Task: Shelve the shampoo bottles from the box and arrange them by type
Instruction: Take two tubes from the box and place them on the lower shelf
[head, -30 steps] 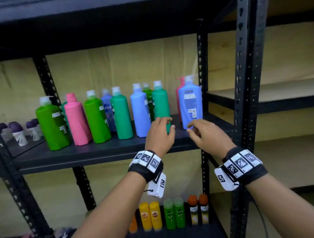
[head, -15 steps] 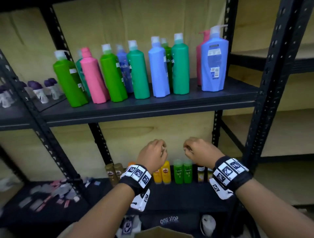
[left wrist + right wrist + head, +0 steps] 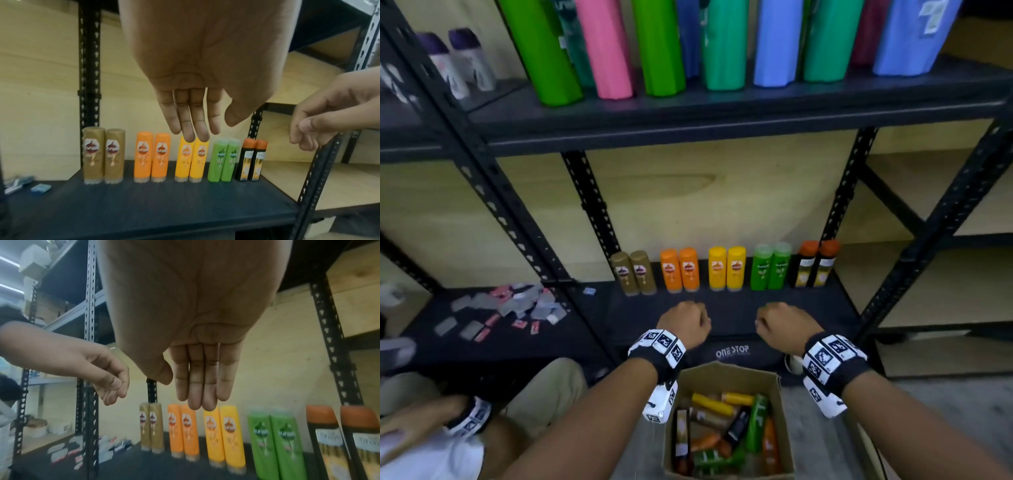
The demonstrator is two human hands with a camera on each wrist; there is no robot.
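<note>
A cardboard box (image 3: 726, 375) on the floor holds several small shampoo bottles (image 3: 722, 431) lying jumbled. On the lower shelf (image 3: 722, 315) stand pairs sorted by colour: gold (image 3: 634, 274), orange (image 3: 680, 270), yellow (image 3: 726, 269), green (image 3: 770, 267) and black with orange caps (image 3: 813, 263). My left hand (image 3: 683, 323) and right hand (image 3: 779, 323) hover side by side in front of that shelf, above the box's far rim. Both are empty. The fingers hang down relaxed, as the left hand (image 3: 213, 129) and right hand (image 3: 183, 392) show in the wrist views.
Large green, pink and blue bottles (image 3: 722, 44) line the upper shelf. Black perforated posts (image 3: 592, 205) frame the bay. Loose sachets (image 3: 510, 308) lie on the lower shelf to the left. Another person (image 3: 431, 428) crouches at bottom left. A dark "ONE STOP" bag (image 3: 732, 353) sits under the shelf.
Both hands have come down from the large bottles on the upper shelf to the lower shelf, empty. My view has tilted down, bringing the box into sight.
</note>
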